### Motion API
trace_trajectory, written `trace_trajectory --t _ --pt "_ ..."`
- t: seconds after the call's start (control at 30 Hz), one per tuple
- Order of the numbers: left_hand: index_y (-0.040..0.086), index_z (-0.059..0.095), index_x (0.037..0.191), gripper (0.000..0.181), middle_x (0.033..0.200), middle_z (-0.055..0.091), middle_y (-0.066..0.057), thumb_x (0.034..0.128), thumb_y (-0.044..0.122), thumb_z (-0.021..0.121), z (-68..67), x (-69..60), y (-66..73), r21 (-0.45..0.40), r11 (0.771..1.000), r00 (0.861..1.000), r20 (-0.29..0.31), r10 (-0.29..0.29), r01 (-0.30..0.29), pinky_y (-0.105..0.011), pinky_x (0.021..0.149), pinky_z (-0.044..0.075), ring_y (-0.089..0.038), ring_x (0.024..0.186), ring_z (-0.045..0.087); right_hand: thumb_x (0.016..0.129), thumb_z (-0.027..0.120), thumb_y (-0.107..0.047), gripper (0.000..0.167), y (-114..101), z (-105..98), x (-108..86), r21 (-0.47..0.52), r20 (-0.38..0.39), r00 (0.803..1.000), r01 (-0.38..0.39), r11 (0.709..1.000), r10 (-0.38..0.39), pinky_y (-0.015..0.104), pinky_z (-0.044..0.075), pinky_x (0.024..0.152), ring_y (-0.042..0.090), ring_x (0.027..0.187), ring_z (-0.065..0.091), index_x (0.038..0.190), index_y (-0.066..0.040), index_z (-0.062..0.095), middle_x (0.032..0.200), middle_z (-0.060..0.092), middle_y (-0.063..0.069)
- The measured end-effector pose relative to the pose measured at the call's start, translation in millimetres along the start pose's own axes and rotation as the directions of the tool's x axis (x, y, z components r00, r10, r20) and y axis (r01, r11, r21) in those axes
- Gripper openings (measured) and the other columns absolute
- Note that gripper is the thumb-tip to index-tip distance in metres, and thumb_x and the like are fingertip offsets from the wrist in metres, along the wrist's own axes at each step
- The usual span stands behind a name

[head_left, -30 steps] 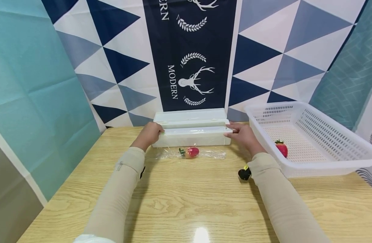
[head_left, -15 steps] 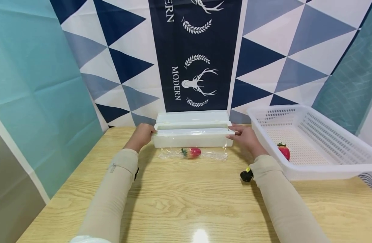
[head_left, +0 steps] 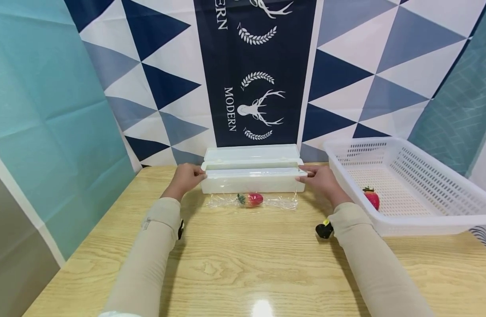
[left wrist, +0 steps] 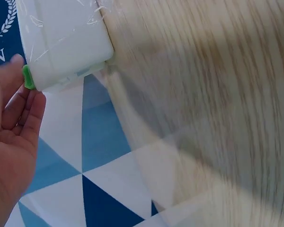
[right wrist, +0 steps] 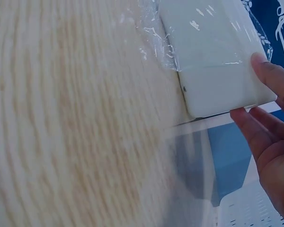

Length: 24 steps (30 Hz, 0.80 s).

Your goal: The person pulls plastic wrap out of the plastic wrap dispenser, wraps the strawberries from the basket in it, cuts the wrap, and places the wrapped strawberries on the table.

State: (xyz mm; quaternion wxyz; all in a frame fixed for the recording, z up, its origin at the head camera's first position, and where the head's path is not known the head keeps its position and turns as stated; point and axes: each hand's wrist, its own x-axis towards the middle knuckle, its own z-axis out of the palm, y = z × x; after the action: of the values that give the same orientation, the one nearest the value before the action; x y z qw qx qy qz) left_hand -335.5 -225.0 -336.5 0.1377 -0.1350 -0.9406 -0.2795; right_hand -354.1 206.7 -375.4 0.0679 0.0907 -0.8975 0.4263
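Observation:
A long white cling film dispenser (head_left: 252,184) stands at the back of the table with its lid raised. Clear film (head_left: 281,203) hangs over its front and spreads onto the wood. On that film lies a red strawberry (head_left: 254,200) with green leaves. My left hand (head_left: 184,178) is at the dispenser's left end; in the left wrist view its fingertips pinch a small green tab (left wrist: 28,77) at the corner. With thumb and fingers my right hand (head_left: 321,179) grips the dispenser's right end, the thumb on the upper edge in the right wrist view.
To the right is a white perforated basket (head_left: 429,225), with another strawberry (head_left: 371,199) inside near its left wall. A small black object (head_left: 324,230) with a yellow part sits beside my right sleeve. Patterned cloth (head_left: 254,53) hangs right behind the dispenser.
My left hand has shifted left, from over the dispenser's front to its left end, and its fingers have re-settled there. My right hand keeps its grip. The head view has shifted slightly.

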Motion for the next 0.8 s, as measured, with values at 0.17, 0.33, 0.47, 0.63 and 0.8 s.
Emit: trace_trajectory --t 0.17,0.33,0.47,0.63,0.8 --pt "0.001 0.077 0.094 0.014 0.096 0.071 -0.014 0.0879 0.012 0.073 4.8 -1.7 -4.9 -0.106 0.988 0.993 -0.031 -0.116 0.112 -0.036 0.073 0.051 -0.024 0.084 0.060 0.086 0.075 -0.036 0.063 0.5 0.1 -2.8 0.062 0.036 0.999 -0.015 0.998 0.013 0.047 0.047 0.096 0.039 0.123 0.052 0.140 -0.010 0.054 0.145 0.046 0.020" --pt "0.001 0.076 0.100 0.018 0.103 0.070 -0.015 0.0870 0.014 0.074 9.4 -4.7 -8.9 -0.286 0.932 0.969 -0.037 -0.244 0.223 -0.033 0.075 0.052 -0.025 0.091 0.062 0.090 0.070 -0.035 0.064 1.9 -0.1 -7.1 0.209 0.092 0.993 -0.085 0.974 0.067 0.048 0.044 0.100 0.039 0.125 0.050 0.145 -0.010 0.047 0.152 0.035 0.019" --pt "0.000 0.074 0.105 0.023 0.107 0.069 -0.016 0.0866 0.014 0.075 13.0 -5.5 -12.4 -0.394 0.885 0.958 -0.036 -0.286 0.249 -0.027 0.074 0.051 -0.021 0.093 0.061 0.094 0.066 -0.027 0.062 3.2 0.5 -8.1 0.332 0.123 0.988 -0.126 0.935 0.089 0.045 0.046 0.099 0.037 0.115 0.056 0.148 -0.007 0.042 0.152 0.029 0.025" --pt "-0.002 0.071 0.111 0.027 0.115 0.067 -0.016 0.0872 0.012 0.074 17.0 -4.5 -16.8 -0.535 0.794 0.941 0.004 -0.338 0.288 -0.026 0.081 0.050 -0.020 0.098 0.059 0.094 0.066 -0.024 0.060 -0.5 -0.3 -7.9 0.347 0.124 0.988 -0.135 0.928 0.097 0.044 0.047 0.097 0.035 0.111 0.056 0.147 -0.005 0.042 0.151 0.031 0.025" --pt "-0.003 0.068 0.116 0.030 0.124 0.063 -0.017 0.0885 0.009 0.071 17.5 -5.1 -19.4 -0.637 0.702 0.922 0.038 -0.384 0.318 -0.035 0.098 0.045 -0.024 0.114 0.056 0.096 0.062 -0.019 0.056 -11.5 -3.1 -6.2 0.324 0.108 0.987 -0.145 0.935 0.116 0.048 0.044 0.101 0.039 0.121 0.049 0.144 0.001 0.042 0.149 0.036 0.024"
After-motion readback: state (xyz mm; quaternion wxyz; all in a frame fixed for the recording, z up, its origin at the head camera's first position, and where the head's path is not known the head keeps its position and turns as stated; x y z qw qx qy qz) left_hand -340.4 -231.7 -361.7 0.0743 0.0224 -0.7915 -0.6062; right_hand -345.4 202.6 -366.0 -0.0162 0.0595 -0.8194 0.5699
